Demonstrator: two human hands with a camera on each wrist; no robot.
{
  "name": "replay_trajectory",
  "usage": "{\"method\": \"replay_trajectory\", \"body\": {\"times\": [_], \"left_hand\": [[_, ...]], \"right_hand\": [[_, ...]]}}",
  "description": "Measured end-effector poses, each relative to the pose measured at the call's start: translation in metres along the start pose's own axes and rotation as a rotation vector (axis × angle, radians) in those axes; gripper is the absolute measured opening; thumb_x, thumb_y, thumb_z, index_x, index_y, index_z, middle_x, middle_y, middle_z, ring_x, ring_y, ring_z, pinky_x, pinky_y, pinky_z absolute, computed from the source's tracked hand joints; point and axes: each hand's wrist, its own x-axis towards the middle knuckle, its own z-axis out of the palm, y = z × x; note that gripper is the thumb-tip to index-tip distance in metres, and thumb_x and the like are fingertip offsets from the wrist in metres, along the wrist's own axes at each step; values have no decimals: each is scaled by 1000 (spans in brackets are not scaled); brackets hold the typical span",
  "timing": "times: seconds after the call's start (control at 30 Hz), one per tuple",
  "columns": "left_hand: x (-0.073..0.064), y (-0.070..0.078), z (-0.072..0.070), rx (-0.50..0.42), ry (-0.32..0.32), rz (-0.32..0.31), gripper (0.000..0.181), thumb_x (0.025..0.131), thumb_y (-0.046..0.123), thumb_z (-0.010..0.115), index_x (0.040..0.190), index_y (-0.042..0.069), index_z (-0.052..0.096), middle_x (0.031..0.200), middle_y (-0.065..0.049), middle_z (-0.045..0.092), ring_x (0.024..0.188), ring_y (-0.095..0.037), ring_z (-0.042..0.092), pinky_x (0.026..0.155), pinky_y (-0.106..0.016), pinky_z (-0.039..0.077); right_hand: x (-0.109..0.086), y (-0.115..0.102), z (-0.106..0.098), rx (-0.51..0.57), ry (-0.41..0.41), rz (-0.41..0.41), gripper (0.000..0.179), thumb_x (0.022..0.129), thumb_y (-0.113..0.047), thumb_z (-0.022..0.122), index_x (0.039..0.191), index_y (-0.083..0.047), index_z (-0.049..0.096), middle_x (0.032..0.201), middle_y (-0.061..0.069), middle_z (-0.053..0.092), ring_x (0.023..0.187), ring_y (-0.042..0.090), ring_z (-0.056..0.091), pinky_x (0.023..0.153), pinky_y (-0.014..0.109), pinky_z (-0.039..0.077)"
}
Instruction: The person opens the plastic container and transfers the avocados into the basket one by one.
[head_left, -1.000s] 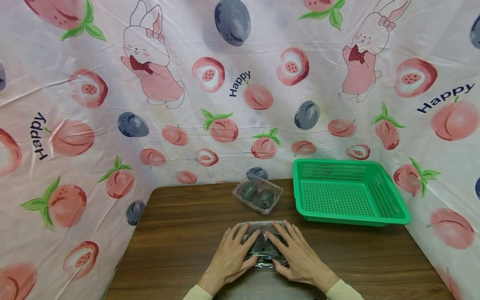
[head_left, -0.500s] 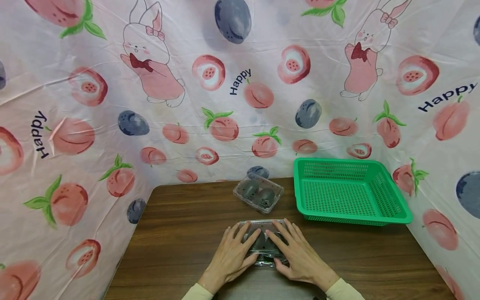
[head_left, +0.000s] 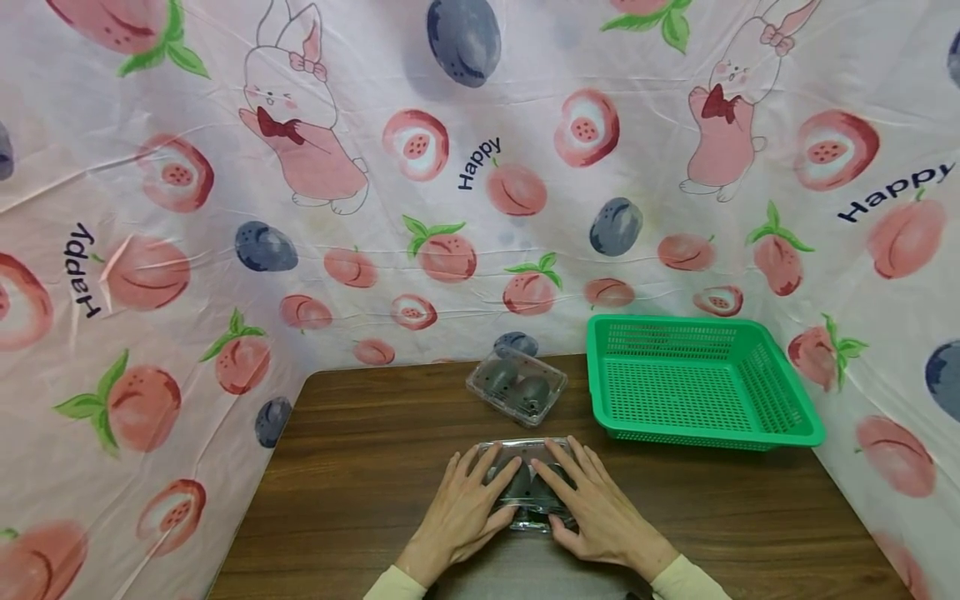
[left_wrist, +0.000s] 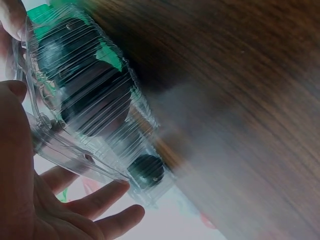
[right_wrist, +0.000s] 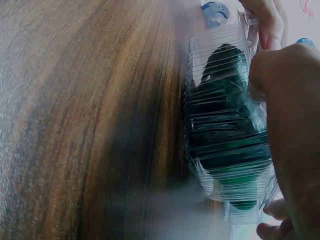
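Note:
A clear plastic clamshell box (head_left: 534, 505) with dark avocado-like fruits inside sits near the front of the table, its lid lowered over them. My left hand (head_left: 467, 510) lies on the left side of the lid, fingers straight and spread, thumb by the front edge. Mirroring it on the right side, my right hand (head_left: 600, 510) rests with long fingers over the lid and its thumb at the front edge. In the left wrist view, dark fruits (left_wrist: 97, 97) show through the ribbed wall, and the fingers reach across the top. The right wrist view shows the box's side wall (right_wrist: 220, 125) close to the tabletop.
Behind the hands stands a second clear box (head_left: 517, 390) with two dark fruits. A green perforated basket (head_left: 592, 367) stands at the back right of the brown wooden table (head_left: 345, 483). Fruit-and-rabbit printed cloth (head_left: 517, 242) hangs around the back and sides.

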Motion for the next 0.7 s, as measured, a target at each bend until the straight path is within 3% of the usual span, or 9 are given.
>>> {"method": "replay_trajectory", "body": {"times": [0.23, 0.47, 0.7], "left_hand": [[0, 1, -3, -9, -10, -6, 59, 110, 56, 66, 162, 28, 63, 163, -13, 65, 143, -44, 66, 113, -68, 59], [4, -1, -9, -143, 10, -25, 49, 114, 45, 62, 157, 24, 68, 157, -14, 68, 138, -41, 69, 112, -71, 59], [3, -3, -13, -167, -41, -20, 53, 115, 50, 60, 160, 23, 65, 161, -14, 65, 141, -43, 67, 113, -75, 56]], "right_hand": [[-1, 0, 1, -3, -1, -1, 89, 91, -41, 86, 170, -20, 52, 179, 20, 46, 160, 56, 49, 123, 69, 51], [1, 0, -1, 28, 6, -14, 94, 87, -37, 87, 171, -19, 50, 180, 20, 44, 160, 58, 48, 123, 71, 50], [1, 0, -4, 40, 1, -8, 94, 86, -37, 88, 171, -20, 51, 181, 18, 43, 160, 58, 48, 122, 71, 50]]}}
